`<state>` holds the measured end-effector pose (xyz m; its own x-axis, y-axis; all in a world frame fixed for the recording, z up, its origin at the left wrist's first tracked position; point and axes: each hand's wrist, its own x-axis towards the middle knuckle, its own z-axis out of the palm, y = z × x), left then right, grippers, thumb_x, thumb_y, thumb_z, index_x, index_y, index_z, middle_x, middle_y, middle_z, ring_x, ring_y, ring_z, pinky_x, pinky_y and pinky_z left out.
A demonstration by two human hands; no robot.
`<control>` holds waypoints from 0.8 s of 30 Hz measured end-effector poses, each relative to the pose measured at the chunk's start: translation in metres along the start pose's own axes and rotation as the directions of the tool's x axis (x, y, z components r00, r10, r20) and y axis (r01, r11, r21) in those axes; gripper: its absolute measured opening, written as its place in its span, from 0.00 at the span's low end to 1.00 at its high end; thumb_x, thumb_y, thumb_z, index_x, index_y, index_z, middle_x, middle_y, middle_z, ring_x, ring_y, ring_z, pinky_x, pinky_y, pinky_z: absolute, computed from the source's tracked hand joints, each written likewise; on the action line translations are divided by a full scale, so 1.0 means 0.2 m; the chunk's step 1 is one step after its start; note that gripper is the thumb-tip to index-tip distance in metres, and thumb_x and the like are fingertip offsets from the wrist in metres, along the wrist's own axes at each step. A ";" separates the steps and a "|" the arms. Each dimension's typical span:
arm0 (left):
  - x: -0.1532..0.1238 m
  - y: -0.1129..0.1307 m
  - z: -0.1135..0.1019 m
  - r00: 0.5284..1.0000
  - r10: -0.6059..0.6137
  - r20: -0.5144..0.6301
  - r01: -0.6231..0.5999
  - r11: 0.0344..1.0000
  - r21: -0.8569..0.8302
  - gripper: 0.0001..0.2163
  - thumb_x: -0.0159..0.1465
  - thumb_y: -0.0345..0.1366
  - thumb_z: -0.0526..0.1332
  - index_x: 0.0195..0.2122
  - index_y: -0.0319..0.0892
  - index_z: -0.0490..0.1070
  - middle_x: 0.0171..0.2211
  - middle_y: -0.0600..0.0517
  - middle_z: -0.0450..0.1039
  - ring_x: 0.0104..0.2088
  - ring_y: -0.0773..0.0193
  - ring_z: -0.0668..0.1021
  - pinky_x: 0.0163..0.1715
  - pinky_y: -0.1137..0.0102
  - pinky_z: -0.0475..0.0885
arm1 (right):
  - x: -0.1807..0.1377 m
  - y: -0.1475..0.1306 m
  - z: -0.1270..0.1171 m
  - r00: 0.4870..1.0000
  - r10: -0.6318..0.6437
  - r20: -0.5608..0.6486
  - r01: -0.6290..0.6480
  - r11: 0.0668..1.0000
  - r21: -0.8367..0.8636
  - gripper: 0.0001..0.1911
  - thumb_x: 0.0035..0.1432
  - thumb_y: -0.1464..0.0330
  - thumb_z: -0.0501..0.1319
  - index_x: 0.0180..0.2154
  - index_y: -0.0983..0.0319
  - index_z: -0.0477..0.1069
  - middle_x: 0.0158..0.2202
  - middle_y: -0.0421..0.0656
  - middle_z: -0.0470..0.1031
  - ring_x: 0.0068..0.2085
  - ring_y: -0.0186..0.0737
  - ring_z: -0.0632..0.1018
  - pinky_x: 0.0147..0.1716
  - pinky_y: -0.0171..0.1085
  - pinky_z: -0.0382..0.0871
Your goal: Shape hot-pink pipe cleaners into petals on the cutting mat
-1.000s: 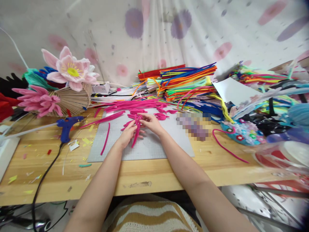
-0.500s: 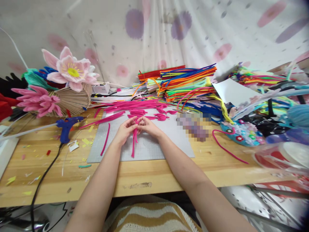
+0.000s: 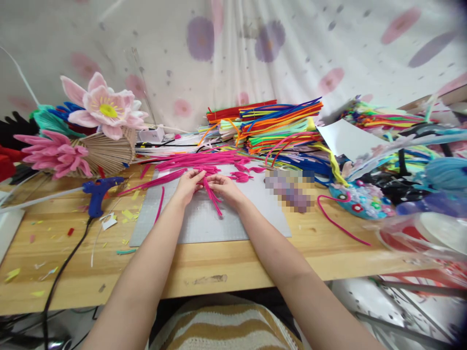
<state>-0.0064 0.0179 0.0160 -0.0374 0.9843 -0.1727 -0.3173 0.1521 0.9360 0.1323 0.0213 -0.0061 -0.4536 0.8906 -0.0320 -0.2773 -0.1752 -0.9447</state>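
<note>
A small bunch of magenta pipe cleaners [image 3: 214, 198] hangs between my hands over the grey cutting mat [image 3: 204, 228], its loose ends slanting down to the right. My left hand [image 3: 190, 185] pinches the top of the bunch. Against its right side, the fingers of my right hand [image 3: 225, 188] are closed on the same strands; their tips are partly hidden. Just behind lies a long pile of magenta pipe cleaners [image 3: 197, 159]. Several magenta petal-shaped pieces [image 3: 241, 176] rest right of my hands. A single magenta pipe cleaner [image 3: 159, 204] lies by my left forearm.
A blue glue gun [image 3: 98, 194] lies at left, near a pink pipe-cleaner flower [image 3: 108, 111]. Stacked bundles of coloured pipe cleaners [image 3: 280, 124] stand at the back. On the right are a blue piece with small flowers [image 3: 363, 200] and a clear plastic container [image 3: 419, 238].
The bunch has turned, so its loose ends now point down to the right instead of straight down. My left hand has risen slightly along it.
</note>
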 end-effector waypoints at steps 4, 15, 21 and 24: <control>0.04 0.03 -0.01 0.996 0.010 -0.091 -0.017 0.997 -0.075 0.15 0.41 0.39 0.71 0.23 0.37 0.66 0.18 0.58 0.67 0.18 0.76 0.69 0.20 0.78 0.67 | -0.03 -0.03 -0.02 0.998 0.002 0.057 0.002 0.997 -0.071 0.13 0.42 0.70 0.64 0.34 0.64 0.71 0.26 0.38 0.73 0.24 0.27 0.70 0.24 0.28 0.62; 0.02 0.05 0.03 0.991 0.049 -0.123 -0.056 0.997 -0.050 0.15 0.47 0.45 0.67 0.27 0.38 0.69 0.20 0.57 0.68 0.19 0.74 0.70 0.22 0.77 0.67 | -0.05 -0.02 -0.02 0.997 0.038 0.070 -0.040 0.999 0.025 0.15 0.40 0.69 0.65 0.34 0.63 0.69 0.27 0.38 0.73 0.24 0.29 0.71 0.24 0.30 0.65; -0.02 0.05 0.05 0.990 0.104 -0.091 -0.094 0.990 0.106 0.14 0.45 0.41 0.68 0.21 0.38 0.65 0.18 0.56 0.66 0.19 0.71 0.69 0.22 0.73 0.69 | -0.04 -0.01 -0.03 0.999 -0.043 -0.014 0.043 0.999 -0.007 0.17 0.44 0.61 0.64 0.30 0.59 0.58 0.20 0.33 0.66 0.20 0.30 0.68 0.21 0.30 0.60; 0.00 0.04 0.05 0.965 0.171 -0.200 -0.133 0.973 0.190 0.13 0.48 0.40 0.66 0.20 0.39 0.63 0.16 0.57 0.65 0.19 0.70 0.69 0.21 0.73 0.68 | -0.04 -0.02 -0.01 0.976 -0.212 -0.052 0.191 0.945 -0.266 0.16 0.47 0.58 0.62 0.27 0.60 0.58 0.21 0.33 0.63 0.22 0.28 0.65 0.23 0.29 0.58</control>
<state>-0.0004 0.0205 0.0270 -0.2793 0.9578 -0.0679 -0.1232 0.0343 0.9918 0.1386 0.0153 -0.0025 -0.3397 0.9282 0.1516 -0.1235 0.1158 -0.9856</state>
